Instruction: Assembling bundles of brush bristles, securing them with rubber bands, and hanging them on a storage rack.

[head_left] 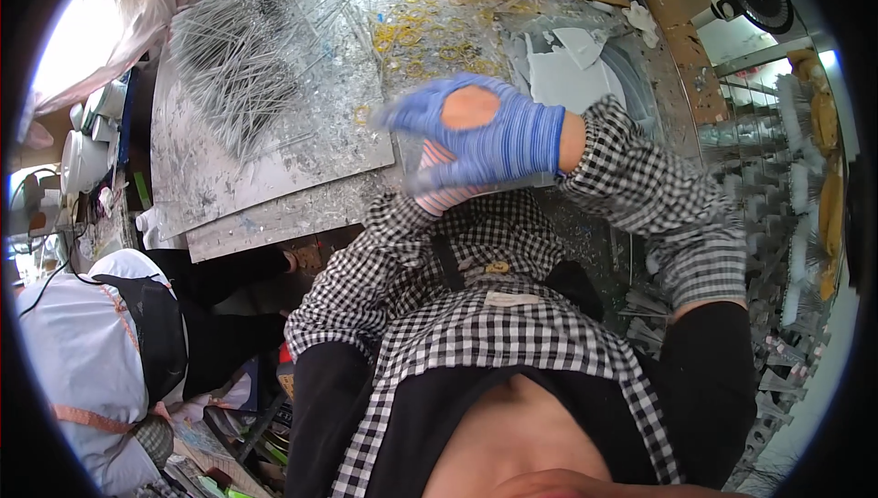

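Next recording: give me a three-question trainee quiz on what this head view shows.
1. True or false: the right hand wears a blue knit glove with a hole in it.
2. What lies heaped on the grey board? A) clear thin rods B) red bricks C) coiled rope
3. Fill in: the sleeves have a black-and-white ____ pattern.

Key: 1 true. 2 A. 3 checked. The left hand, in a striped glove, sits mostly hidden under the right, so its grip cannot be told.
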Demonstrator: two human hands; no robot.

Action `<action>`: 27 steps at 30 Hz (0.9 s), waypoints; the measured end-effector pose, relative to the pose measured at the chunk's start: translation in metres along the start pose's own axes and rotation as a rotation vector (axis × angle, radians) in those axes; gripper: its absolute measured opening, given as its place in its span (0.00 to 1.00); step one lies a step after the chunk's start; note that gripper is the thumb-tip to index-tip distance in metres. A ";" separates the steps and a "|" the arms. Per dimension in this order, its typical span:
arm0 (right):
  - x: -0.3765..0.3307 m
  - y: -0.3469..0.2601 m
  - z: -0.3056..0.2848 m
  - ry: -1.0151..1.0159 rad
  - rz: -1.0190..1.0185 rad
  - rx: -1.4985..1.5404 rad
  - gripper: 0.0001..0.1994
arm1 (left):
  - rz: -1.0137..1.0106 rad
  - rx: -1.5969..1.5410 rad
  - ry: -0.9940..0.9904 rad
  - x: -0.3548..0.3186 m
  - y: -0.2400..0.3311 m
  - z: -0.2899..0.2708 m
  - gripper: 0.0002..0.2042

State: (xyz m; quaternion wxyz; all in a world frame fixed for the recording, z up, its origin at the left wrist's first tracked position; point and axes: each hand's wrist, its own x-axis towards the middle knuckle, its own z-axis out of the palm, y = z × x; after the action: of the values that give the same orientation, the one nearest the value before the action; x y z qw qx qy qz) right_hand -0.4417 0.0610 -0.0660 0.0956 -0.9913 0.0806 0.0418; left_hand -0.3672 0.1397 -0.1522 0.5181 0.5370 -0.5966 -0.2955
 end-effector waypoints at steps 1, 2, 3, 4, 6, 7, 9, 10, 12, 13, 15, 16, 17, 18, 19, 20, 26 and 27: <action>-0.005 0.015 0.025 0.438 -0.431 -0.310 0.37 | -0.011 -0.041 0.015 -0.001 0.002 0.003 0.25; -0.005 0.001 0.014 0.438 -0.437 -0.293 0.37 | -0.037 -0.076 0.037 -0.009 0.002 0.002 0.25; -0.004 -0.016 -0.018 0.615 -0.452 -0.113 0.37 | -0.043 -0.116 0.059 -0.005 0.002 0.003 0.25; -0.003 -0.026 -0.036 0.795 -0.461 0.073 0.37 | -0.049 -0.151 0.077 -0.003 0.004 0.001 0.25; 0.002 -0.011 0.010 0.541 -0.324 0.029 0.38 | -0.075 -0.212 0.100 -0.002 0.009 -0.001 0.24; 0.004 -0.008 0.024 0.266 -0.197 -0.015 0.40 | -0.092 -0.250 0.118 -0.006 0.014 -0.002 0.24; 0.016 -0.004 0.003 -0.294 0.060 -0.050 0.40 | -0.130 -0.322 0.165 -0.013 0.014 -0.004 0.24; 0.021 0.010 0.011 0.154 -0.212 0.168 0.42 | -0.142 -0.354 0.190 -0.013 0.013 -0.004 0.23; 0.001 0.011 -0.002 0.623 -0.337 0.513 0.52 | -0.179 -0.423 0.249 -0.019 0.014 -0.006 0.23; -0.008 0.017 0.003 0.619 -0.352 0.517 0.52 | -0.188 -0.454 0.284 -0.017 0.013 -0.009 0.23; -0.037 0.028 0.035 0.687 -0.140 0.534 0.59 | -0.209 -0.535 0.302 -0.016 0.016 -0.004 0.23; -0.041 0.030 0.064 0.699 -0.098 0.406 0.63 | -0.224 -0.561 0.336 -0.017 0.017 -0.005 0.23; -0.040 0.025 0.088 0.768 -0.043 0.447 0.61 | -0.236 -0.592 0.367 -0.017 0.016 -0.006 0.23; -0.033 0.021 0.113 0.834 -0.002 0.491 0.59 | -0.019 -0.587 0.454 -0.017 0.011 0.003 0.24; -0.035 0.025 0.171 0.832 -0.011 0.495 0.59 | 0.084 -0.468 0.501 -0.018 -0.020 0.015 0.28; -0.020 0.047 0.226 0.638 0.142 0.596 0.57 | -0.088 -0.343 0.281 -0.026 -0.067 0.018 0.30; -0.039 0.045 0.214 0.567 0.198 0.673 0.47 | 0.165 0.462 -0.184 -0.033 -0.090 -0.021 0.34; -0.037 0.051 0.225 0.570 0.229 0.495 0.46 | 0.343 0.840 -0.280 -0.035 -0.107 -0.023 0.34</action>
State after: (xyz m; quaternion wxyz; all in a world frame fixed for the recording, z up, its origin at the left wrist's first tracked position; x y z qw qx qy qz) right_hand -0.5018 0.0617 -0.2921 0.3002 -0.8946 0.2218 -0.2456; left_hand -0.3138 0.1510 -0.2530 0.2120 0.5487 -0.8087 -0.0081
